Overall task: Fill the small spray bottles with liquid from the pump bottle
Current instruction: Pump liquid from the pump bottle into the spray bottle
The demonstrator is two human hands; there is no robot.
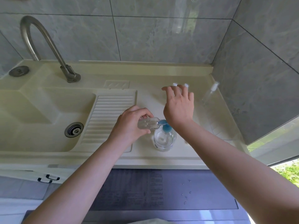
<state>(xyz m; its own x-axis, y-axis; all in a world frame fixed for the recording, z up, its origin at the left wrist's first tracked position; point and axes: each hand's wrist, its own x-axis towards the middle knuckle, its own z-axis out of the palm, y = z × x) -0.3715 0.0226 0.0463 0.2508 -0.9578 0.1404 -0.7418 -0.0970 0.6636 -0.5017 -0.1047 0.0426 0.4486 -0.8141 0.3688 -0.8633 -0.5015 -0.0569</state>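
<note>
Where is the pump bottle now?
In the head view the pump bottle stands on the counter, right of the ribbed washboard, under the right hand's wrist.

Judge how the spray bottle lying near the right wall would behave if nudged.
The spray bottle lies on its side on the smooth counter, so its rounded body would probably roll rather than tip. It looks clear and slim, seemingly empty, so likely light and easily sent skidding. The white sprayer head might stop a full roll, turning it in an arc.
</note>
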